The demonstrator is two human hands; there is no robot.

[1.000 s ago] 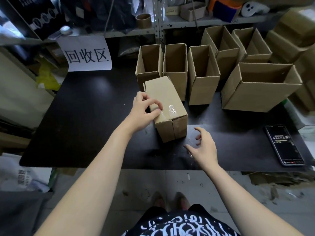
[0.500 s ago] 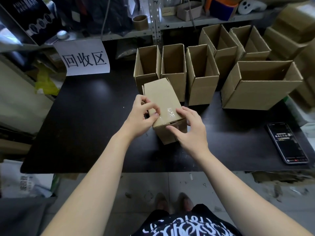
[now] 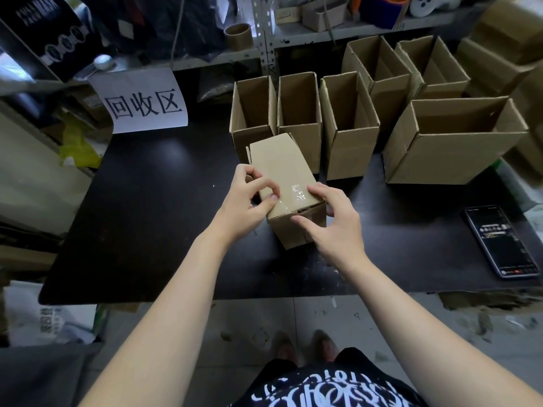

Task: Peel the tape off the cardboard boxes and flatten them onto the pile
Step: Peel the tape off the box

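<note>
left grip [image 3: 249,201] pinches the tape [image 3: 298,193] on the box [image 3: 282,160]; right grip [image 3: 335,227] has left the table [image 3: 147,215] and clasps the box's near end, so peeling can likely begin.

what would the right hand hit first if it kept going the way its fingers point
The right hand rests on the taped cardboard box, fingers aimed leftward across its top. Going on, they would cross the clear tape and likely meet the thumb of the left hand, though depth is unclear.
</note>
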